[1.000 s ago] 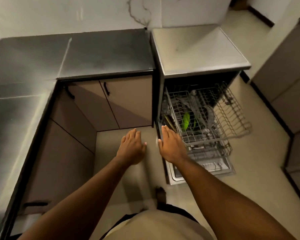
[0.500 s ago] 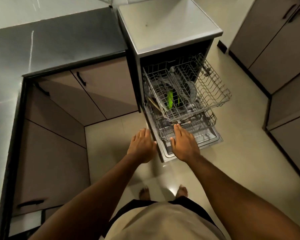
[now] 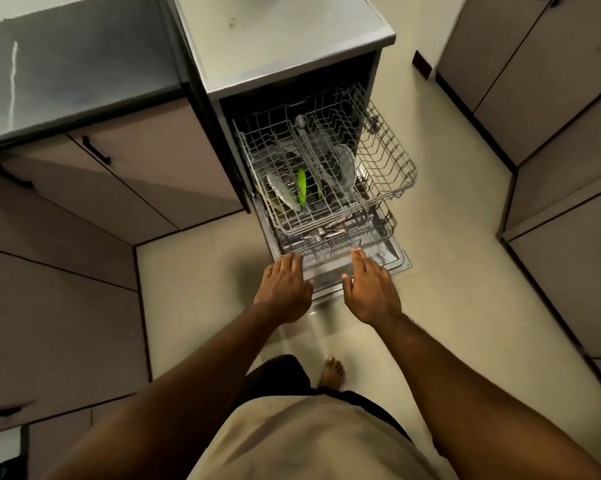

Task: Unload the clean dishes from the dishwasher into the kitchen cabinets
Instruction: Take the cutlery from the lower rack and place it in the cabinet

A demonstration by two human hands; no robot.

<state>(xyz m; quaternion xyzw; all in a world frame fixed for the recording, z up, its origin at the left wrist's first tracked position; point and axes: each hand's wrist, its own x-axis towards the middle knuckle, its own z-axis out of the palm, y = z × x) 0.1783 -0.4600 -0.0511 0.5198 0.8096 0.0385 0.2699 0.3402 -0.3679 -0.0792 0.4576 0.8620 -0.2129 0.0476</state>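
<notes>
The left hand (image 3: 285, 285) and right hand (image 3: 372, 289) are hovering open, empty, the lower rack (image 3: 330, 251) lying just ahead of both.

One wide-angle camera, worn on the person's head, looks steeply down and slightly forward. The open dishwasher (image 3: 278, 46) stands near, upper centre of frame; the counter (image 3: 77, 71) runs off upper left, cabinets (image 3: 552, 81) at right, the wearer's foot (image 3: 333, 372) low centre.
</notes>
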